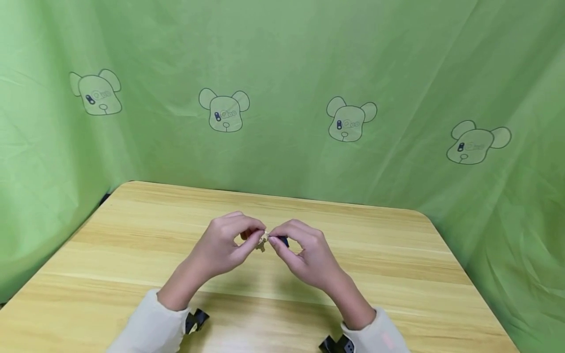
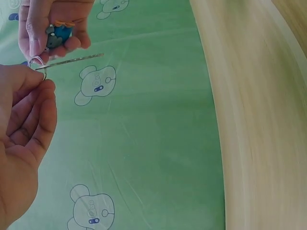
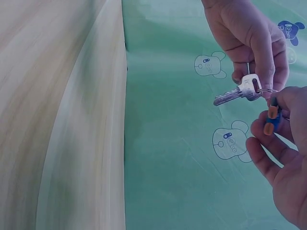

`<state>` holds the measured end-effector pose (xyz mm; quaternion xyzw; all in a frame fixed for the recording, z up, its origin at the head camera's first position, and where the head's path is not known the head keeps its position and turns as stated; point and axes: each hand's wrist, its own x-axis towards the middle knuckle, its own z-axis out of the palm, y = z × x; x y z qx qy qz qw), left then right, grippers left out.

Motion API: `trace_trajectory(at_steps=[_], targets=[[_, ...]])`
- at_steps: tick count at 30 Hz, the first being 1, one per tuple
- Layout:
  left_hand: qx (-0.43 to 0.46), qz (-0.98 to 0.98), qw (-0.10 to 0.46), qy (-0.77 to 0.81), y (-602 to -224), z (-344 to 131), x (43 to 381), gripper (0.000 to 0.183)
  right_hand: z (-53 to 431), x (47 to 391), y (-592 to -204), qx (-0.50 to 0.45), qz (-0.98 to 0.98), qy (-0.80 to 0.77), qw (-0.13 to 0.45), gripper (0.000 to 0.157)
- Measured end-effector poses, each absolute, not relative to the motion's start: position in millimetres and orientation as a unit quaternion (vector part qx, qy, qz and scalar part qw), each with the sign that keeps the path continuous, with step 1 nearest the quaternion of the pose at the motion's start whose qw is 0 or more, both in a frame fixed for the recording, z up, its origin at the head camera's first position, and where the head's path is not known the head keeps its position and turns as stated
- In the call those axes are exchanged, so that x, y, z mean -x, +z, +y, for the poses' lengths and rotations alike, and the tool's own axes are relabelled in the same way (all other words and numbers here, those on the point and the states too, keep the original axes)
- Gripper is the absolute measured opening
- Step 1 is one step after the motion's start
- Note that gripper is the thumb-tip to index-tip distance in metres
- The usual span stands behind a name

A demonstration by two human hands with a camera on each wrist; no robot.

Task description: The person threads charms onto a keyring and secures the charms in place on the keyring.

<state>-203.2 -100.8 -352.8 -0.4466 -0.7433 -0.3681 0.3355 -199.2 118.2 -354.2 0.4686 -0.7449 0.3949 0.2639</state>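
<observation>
A silvery key (image 3: pixel 237 93) hangs from a thin metal key ring (image 2: pixel 37 60) between my two hands, above the table. My left hand (image 1: pixel 227 242) pinches the ring with thumb and forefinger. From the other side, my right hand (image 1: pixel 304 250) pinches a small blue charm (image 2: pixel 60 35) with orange and grey parts, its fingertips right at the ring. In the right wrist view the charm's orange bits (image 3: pixel 271 122) show beside the right forefinger. Edge-on in the left wrist view, the key looks like a thin strip. The fingertips partly hide the ring.
A light wooden table (image 1: pixel 132 235) with rounded far corners lies below the hands. Behind and beside it hangs a green curtain (image 1: pixel 282 49) printed with bear heads. Black camera mounts (image 1: pixel 337 344) sit at both pale sleeves (image 1: pixel 150 323).
</observation>
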Motion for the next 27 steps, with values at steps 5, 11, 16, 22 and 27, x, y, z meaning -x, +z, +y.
trace_trajectory(at_steps=[5, 11, 16, 22, 27], targets=[[0.445, -0.745, 0.334, -0.368, -353.5, -101.0, 203.3, 0.013, 117.4, 199.2, -355.1, -0.464, -0.752, 0.39, 0.258, 0.004], [0.436, -0.752, 0.33, -0.369, -353.8, -101.6, 203.4, 0.012, 116.3, 198.7, -353.2, -0.455, -0.757, 0.389, 0.263, 0.004], [0.433, -0.755, 0.326, -0.37, -354.3, -101.4, 203.5, 0.012, 116.8, 196.4, -352.9, -0.436, -0.773, 0.405, 0.221, 0.006], [0.439, -0.754, 0.317, -0.372, -353.8, -101.0, 203.5, 0.011, 117.8, 194.3, -353.7, -0.408, -0.783, 0.434, 0.178, 0.006], [0.449, -0.755, 0.302, -0.371, -353.9, -101.5, 204.2, 0.005, 118.1, 194.0, -352.8, -0.407, -0.782, 0.438, 0.176, 0.005]])
